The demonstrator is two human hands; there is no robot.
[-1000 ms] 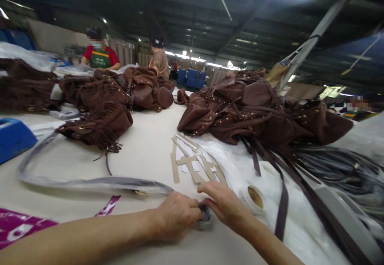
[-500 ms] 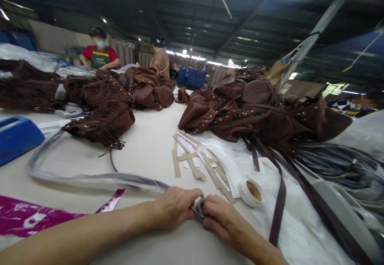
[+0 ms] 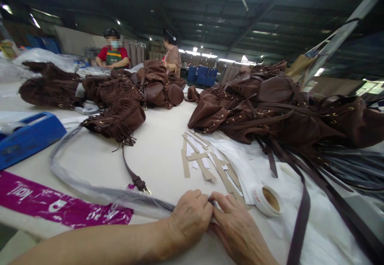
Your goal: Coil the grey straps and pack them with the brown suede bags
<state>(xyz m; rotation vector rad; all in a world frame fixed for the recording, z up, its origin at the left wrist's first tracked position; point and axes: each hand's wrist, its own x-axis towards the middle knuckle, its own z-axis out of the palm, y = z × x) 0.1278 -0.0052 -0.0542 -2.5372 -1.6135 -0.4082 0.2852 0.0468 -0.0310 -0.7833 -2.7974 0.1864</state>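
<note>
My left hand [image 3: 190, 220] and my right hand [image 3: 235, 229] lie side by side at the near edge of the table, fingers curled and pressed together over the end of a long strap wrapped in clear plastic [image 3: 90, 191]. The wrapped strap loops away to the left across the table. Its end is hidden under my fingers. A small roll of tape [image 3: 267, 199] sits just right of my right hand. Cardboard strips [image 3: 204, 163] lie scattered just beyond my hands.
Piles of brown fringed bags [image 3: 120, 115] and brown leather bags [image 3: 270, 109] cover the table's middle and right. A blue tape dispenser [image 3: 28, 137] and a magenta plastic sheet [image 3: 60, 207] are at left. Two people [image 3: 112, 55] work at the far end.
My hands have closed tighter together over the strap end, hiding it. The view has shifted, so a brown strap with a buckle now shows near the wrapped loop.
</note>
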